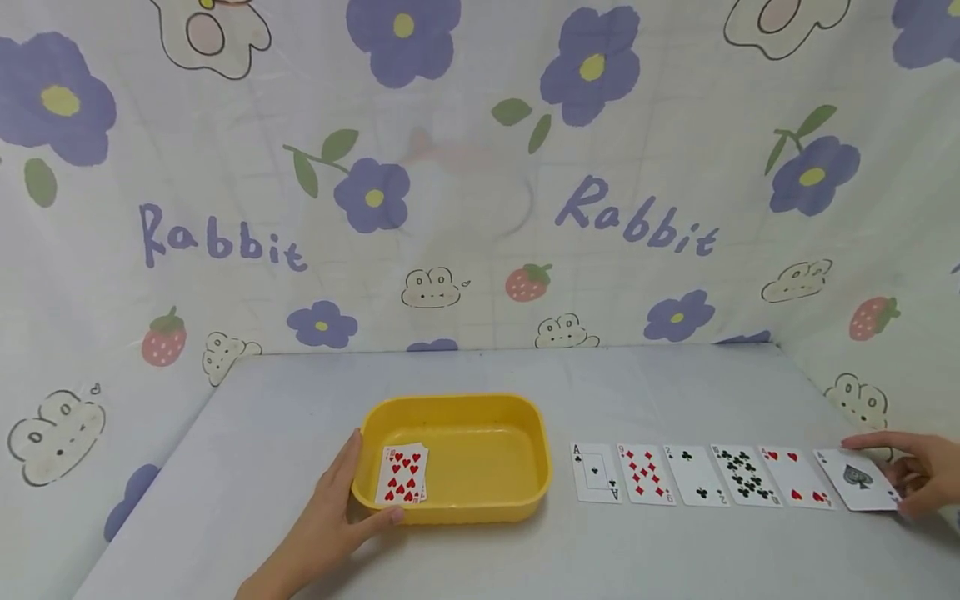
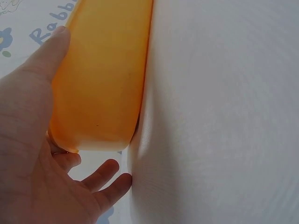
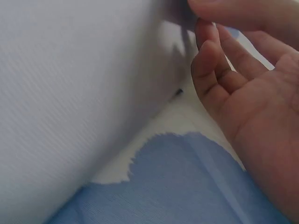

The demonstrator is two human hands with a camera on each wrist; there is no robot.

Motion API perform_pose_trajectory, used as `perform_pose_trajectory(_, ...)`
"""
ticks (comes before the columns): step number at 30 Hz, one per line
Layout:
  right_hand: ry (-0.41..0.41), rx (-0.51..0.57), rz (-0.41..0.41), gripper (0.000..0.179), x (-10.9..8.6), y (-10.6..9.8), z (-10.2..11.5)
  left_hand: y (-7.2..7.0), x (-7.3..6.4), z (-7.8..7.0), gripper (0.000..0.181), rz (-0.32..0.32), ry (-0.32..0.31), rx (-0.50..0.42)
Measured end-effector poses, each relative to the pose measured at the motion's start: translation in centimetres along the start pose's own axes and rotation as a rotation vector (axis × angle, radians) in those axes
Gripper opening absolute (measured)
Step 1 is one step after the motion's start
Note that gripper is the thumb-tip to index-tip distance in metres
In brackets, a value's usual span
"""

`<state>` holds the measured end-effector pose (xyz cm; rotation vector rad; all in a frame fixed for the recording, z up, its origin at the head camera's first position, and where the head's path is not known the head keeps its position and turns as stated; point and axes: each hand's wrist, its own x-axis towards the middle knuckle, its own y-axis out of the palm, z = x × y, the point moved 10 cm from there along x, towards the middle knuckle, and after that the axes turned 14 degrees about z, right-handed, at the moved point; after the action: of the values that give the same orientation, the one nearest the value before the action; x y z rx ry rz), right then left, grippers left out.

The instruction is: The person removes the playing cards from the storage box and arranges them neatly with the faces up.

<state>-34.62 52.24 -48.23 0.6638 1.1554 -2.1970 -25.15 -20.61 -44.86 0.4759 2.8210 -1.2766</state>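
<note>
My left hand (image 1: 330,517) grips the left end of a yellow plastic tray (image 1: 450,515), thumb on its front wall and fingers round the left side. In the left wrist view the thumb presses the orange-looking tray wall (image 2: 105,84), while the outer fingers stay off it. Inside the tray, at left, lies a small stack of playing cards (image 1: 403,475) with a ten of hearts on top. At the far right my right hand (image 1: 926,475) holds the ace of spades (image 1: 857,481) by its right side, between thumb and index finger. The right wrist view barely shows that card.
Left of the ace of spades, face-up cards lie in a row: ace of clubs (image 1: 596,473), nine of diamonds (image 1: 646,475), two of clubs (image 1: 696,477), ten of clubs (image 1: 745,477) and four of hearts (image 1: 797,478). A patterned cloth (image 1: 480,208) hangs behind the white table (image 1: 600,558).
</note>
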Motion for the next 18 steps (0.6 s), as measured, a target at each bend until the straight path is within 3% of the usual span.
perform_pose_trajectory(12, 0.046, -0.099, -0.051, 0.104, 0.5, 0.4, 0.2, -0.1, -0.1, -0.1, 0.120, 0.003, 0.002, 0.000)
perform_pose_trajectory(15, 0.025, -0.103, -0.082, 0.101, 0.3, 0.5, 1.3, -0.2, -0.1, -0.2, 0.120, -0.006, 0.014, 0.004)
perform_pose_trajectory(18, -0.053, -0.117, -0.135, 0.093, -0.4, 0.6, 3.8, -0.1, -0.1, -0.2, 0.120, -0.004, 0.014, 0.007)
